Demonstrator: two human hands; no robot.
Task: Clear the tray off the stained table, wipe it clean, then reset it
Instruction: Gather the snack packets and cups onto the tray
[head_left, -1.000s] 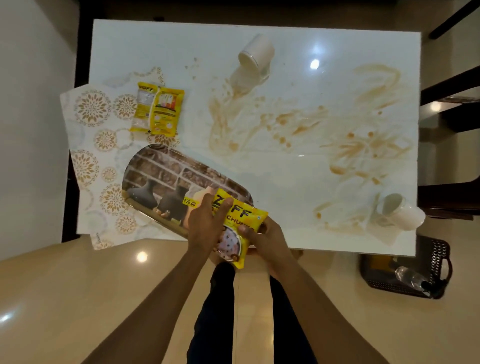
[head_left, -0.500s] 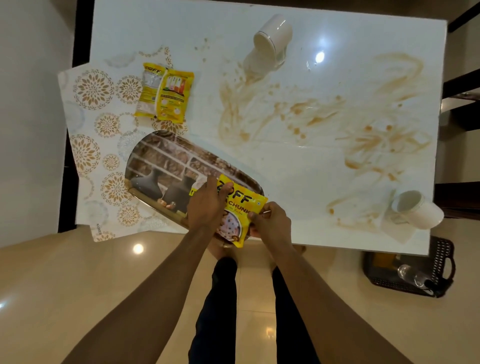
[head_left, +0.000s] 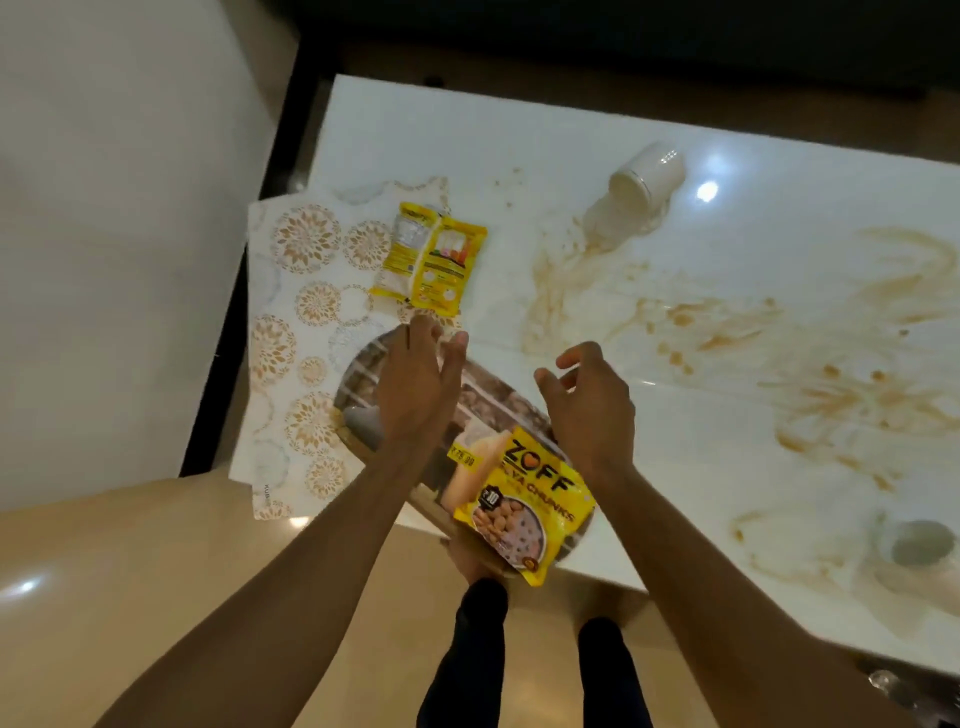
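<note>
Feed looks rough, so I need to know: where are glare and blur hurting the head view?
Head view: ceiling-light glare spots on the table beside the tipped cup; motion blur softens the left hand, right hand and near-corner cup; the yellow packet stays readable; wide-angle bending at the edges.

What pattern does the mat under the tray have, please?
Gold floral medallions on white, on the mat; head view.

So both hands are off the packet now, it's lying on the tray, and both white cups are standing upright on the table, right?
Not quite. The head view shows both white cups tipped on their sides: one at the far edge, one near the right edge. The rest holds: left hand and right hand are off the packet, which lies on the tray.
</note>
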